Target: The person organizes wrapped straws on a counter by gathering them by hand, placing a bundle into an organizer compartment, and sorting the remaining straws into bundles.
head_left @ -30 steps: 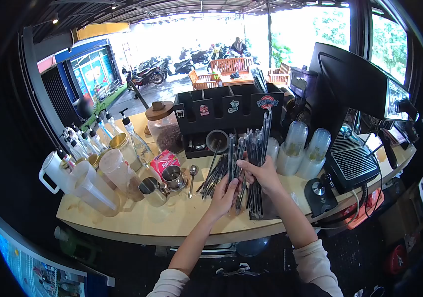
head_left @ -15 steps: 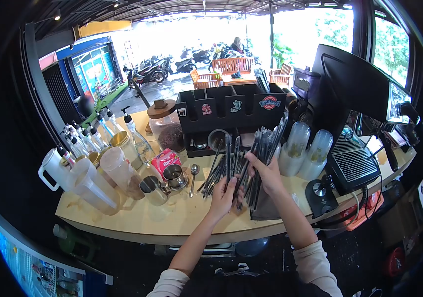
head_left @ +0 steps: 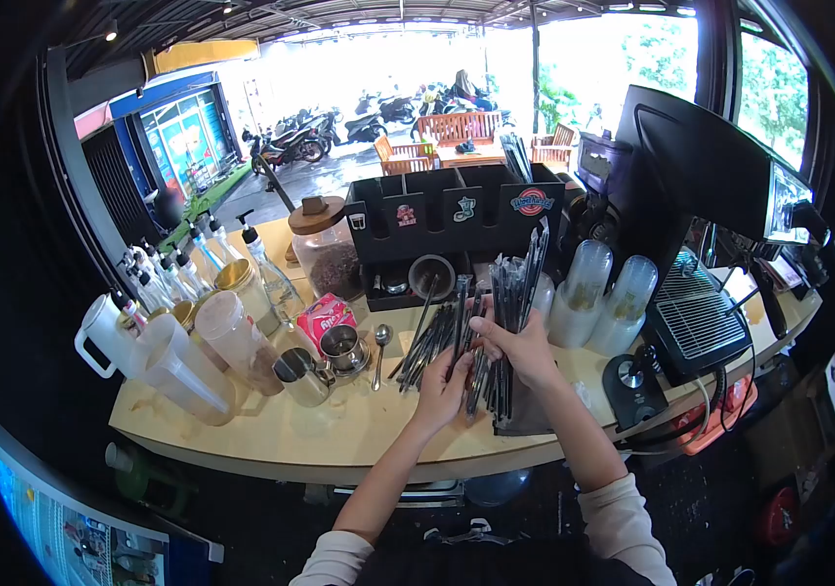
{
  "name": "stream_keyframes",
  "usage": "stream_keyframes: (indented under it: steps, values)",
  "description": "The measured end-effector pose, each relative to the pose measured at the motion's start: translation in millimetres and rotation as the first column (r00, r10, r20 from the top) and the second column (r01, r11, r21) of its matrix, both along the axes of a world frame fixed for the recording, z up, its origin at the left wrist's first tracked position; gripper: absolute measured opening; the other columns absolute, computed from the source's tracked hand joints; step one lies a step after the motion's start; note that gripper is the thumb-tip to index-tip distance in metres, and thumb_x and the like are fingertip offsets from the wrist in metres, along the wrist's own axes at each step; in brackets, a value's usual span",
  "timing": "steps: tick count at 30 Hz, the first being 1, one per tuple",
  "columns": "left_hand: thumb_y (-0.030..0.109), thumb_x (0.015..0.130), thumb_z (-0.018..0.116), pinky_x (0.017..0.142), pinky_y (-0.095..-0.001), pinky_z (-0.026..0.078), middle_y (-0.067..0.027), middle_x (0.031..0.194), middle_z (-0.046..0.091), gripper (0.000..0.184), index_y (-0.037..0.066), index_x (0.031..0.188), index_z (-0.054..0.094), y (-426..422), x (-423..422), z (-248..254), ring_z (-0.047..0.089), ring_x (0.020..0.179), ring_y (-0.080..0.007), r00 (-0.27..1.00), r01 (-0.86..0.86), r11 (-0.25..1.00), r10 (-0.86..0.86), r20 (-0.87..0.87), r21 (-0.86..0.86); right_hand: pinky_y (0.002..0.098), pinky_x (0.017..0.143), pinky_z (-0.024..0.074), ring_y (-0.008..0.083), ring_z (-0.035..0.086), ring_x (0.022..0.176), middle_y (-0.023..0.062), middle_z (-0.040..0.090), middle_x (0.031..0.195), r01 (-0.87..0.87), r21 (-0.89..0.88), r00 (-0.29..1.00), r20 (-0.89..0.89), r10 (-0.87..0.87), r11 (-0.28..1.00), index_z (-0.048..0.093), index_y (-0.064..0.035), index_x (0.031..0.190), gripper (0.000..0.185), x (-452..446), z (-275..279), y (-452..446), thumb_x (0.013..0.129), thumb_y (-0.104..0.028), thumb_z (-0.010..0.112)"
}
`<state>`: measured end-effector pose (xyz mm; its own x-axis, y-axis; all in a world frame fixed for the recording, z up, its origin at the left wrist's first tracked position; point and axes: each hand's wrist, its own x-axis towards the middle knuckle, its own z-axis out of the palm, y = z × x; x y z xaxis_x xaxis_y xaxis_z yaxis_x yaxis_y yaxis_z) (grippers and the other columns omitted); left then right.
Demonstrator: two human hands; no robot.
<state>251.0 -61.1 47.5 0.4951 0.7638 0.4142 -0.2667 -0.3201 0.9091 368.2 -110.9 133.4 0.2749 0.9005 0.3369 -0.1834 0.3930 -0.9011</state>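
A thick bundle of wrapped black straws stands upright in my right hand, whose fingers are wrapped round it. Just to the left, my left hand is closed on a few more wrapped straws. The two hands nearly touch over the counter. More straws lie in a loose pile on the counter behind my left hand. Behind the hands is a black organizer box with stickers. The lower ends of the bundle hang over a dark cloth.
On the wooden counter, pitchers, pump bottles, a metal jug, a spoon and a lidded jar stand or lie leftward. Rightward are stacked cups, a tamper and a coffee machine.
The bundle in my right hand fanned out to the right, then came back more upright. The straws in my left hand now tilt slightly right, and the hands are closer together.
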Motion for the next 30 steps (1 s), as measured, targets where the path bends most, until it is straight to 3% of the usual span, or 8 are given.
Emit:
stream_keyframes:
  steps: [9,14,17,19,20,23,27,30]
  values:
    - [0.019,0.089,0.045,0.050,-0.0198,0.035,-0.0003,0.072,0.048,0.024,0.001,0.102,0.054,1.9,0.7,-0.4,0.043,0.057,-0.0047,0.999,-0.017,0.996,0.022,-0.050,0.089,0.0187,0.042,0.0326,0.0027,0.042,0.044,-0.0016,0.050,0.056,0.064,-0.017,0.998,0.010,-0.063,0.998,0.055,-0.0011,0.083,0.016,2.7,-8.4,4.5,0.077,-0.012,0.065]
    - [0.010,0.087,0.044,0.063,-0.0218,0.041,-0.0069,0.083,0.050,0.023,0.001,0.104,0.055,3.2,2.3,5.4,0.051,0.071,-0.0113,0.996,-0.074,0.989,0.079,-0.036,0.131,0.0217,0.045,0.0382,0.0056,0.046,0.047,0.0005,0.052,0.060,0.198,0.190,0.976,0.048,-0.211,0.962,0.052,-0.0032,0.079,0.016,6.6,-14.3,11.9,0.081,-0.017,0.060]
    - [-0.001,0.077,0.044,0.083,-0.0291,0.037,-0.0111,0.099,0.050,0.034,0.007,0.107,0.057,20.5,-6.5,14.9,0.049,0.094,-0.0211,0.986,-0.142,0.914,0.164,-0.026,0.380,0.0233,0.046,0.0402,0.0067,0.048,0.048,0.0001,0.051,0.059,0.154,0.150,0.988,-0.043,-0.149,0.977,0.051,-0.0032,0.079,0.016,13.9,-7.9,4.9,0.082,-0.017,0.058]
    - [0.006,0.079,0.043,0.095,-0.0391,0.024,-0.0111,0.116,0.045,0.034,0.013,0.107,0.059,25.2,-13.7,24.5,0.038,0.112,-0.0266,0.873,-0.237,0.643,0.469,-0.130,0.728,0.0220,0.044,0.0386,0.0061,0.047,0.047,-0.0009,0.049,0.058,0.116,0.132,0.991,-0.086,-0.106,0.984,0.050,-0.0029,0.079,0.016,17.9,-8.0,2.5,0.082,-0.015,0.059]
    - [0.002,0.070,0.044,0.100,-0.0461,0.011,-0.0092,0.124,0.041,0.044,0.020,0.106,0.061,25.6,-13.9,29.7,0.028,0.121,-0.0321,0.876,-0.227,0.647,0.463,-0.138,0.728,0.0210,0.044,0.0373,0.0057,0.046,0.047,-0.0013,0.049,0.057,0.089,0.099,0.995,-0.044,-0.085,0.991,0.050,-0.0031,0.079,0.015,18.5,-8.7,1.7,0.081,-0.014,0.060]
    - [-0.004,0.063,0.046,0.100,-0.0491,0.002,-0.0084,0.134,0.031,0.058,0.024,0.113,0.055,21.0,-11.2,48.2,0.021,0.127,-0.0303,0.785,-0.205,0.529,0.591,-0.184,0.824,0.0187,0.041,0.0336,0.0040,0.045,0.046,-0.0019,0.049,0.057,0.048,0.007,0.999,0.008,-0.048,0.999,0.052,-0.0033,0.080,0.017,16.5,-16.1,3.1,0.076,-0.012,0.065]
    - [0.003,0.068,0.048,0.100,-0.0514,-0.004,-0.0079,0.139,0.023,0.057,0.023,0.121,0.047,29.3,-4.0,50.9,0.016,0.129,-0.0300,0.754,-0.182,0.438,0.636,-0.161,0.880,0.0194,0.041,0.0337,0.0040,0.044,0.046,-0.0016,0.051,0.058,0.000,-0.119,0.972,0.235,0.028,0.993,0.054,-0.0016,0.083,0.031,9.6,-14.7,2.6,0.066,-0.017,0.074]
    - [0.017,0.078,0.043,0.100,-0.0522,-0.004,-0.0085,0.140,0.020,0.052,0.012,0.129,0.035,28.6,-3.5,60.7,0.014,0.130,-0.0291,0.732,-0.125,0.359,0.663,-0.158,0.925,0.0205,0.042,0.0345,0.0050,0.045,0.047,-0.0009,0.050,0.056,-0.080,-0.128,0.932,0.343,0.120,0.989,0.054,-0.0022,0.080,0.029,9.1,-17.8,4.7,0.066,-0.018,0.074]
